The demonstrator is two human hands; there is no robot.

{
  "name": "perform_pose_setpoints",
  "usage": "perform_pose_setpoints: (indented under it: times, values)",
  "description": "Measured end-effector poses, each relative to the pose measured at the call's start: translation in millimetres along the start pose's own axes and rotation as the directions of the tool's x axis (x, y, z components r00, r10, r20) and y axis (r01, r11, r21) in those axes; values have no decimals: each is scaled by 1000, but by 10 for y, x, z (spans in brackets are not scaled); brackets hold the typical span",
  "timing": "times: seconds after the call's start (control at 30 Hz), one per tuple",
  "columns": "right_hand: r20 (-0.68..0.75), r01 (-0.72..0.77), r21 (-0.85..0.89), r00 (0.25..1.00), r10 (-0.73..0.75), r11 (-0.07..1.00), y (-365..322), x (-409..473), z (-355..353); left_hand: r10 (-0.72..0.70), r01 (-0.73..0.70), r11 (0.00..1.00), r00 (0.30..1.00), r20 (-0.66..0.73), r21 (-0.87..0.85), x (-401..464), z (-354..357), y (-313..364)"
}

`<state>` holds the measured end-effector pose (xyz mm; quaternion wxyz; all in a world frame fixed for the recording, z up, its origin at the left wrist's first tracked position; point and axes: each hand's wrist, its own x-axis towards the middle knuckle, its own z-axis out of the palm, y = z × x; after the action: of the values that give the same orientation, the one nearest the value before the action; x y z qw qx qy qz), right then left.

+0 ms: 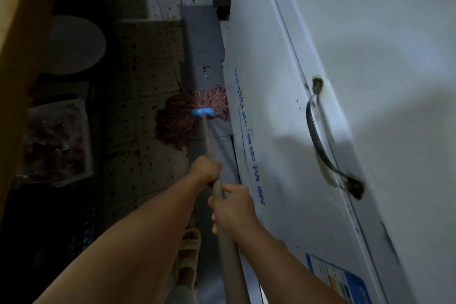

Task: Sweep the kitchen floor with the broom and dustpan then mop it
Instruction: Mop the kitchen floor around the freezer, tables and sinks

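A white chest freezer (320, 81) is filling the right side of the view, its front wall dropping to the tiled floor (153, 76), and a wooden counter (22, 20) is running down the left edge with a pale round lid (74, 44) and a clear box of dark red contents (56, 140) tucked beneath it. Between them a narrow strip of speckled floor is showing, and the mop (192, 116) is lying on it, its reddish strings spreading against the freezer's base under a blue head clamp (202, 112). The grey mop handle (209, 140) is slanting back toward the person. Judging by this, the mopping stage is under way, working the edge where floor meets freezer. To do it well, the strings should be staying flat and pressed down while the head is being drawn along the base, so grime in the seam gets lifted rather than pushed under; short overlapping pulls would suit the tight aisle. The left hand (206, 169) is sitting lower on the handle, its grip clamped around the shaft with the forearm reaching forward. The right hand (233, 207) is sitting just above it, fingers likewise wrapped and clamped on the handle. A sandalled foot (188, 256) is showing below the arms.
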<state>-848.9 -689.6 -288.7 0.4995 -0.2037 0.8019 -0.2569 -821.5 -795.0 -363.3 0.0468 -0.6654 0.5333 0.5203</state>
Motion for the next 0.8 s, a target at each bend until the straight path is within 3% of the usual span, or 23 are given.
perform_pose_setpoints:
  times: [0.3, 0.8]
  values:
    - [108, 13, 91, 994, -23, 996, -745, 420, 33, 30, -29, 1000, 998, 52, -6, 674, -543, 403]
    - [93, -59, 82, 994, 51, 995, -1542, 871, -91, 27, -26, 1000, 996, 80, -12, 1028, -1000, 1022]
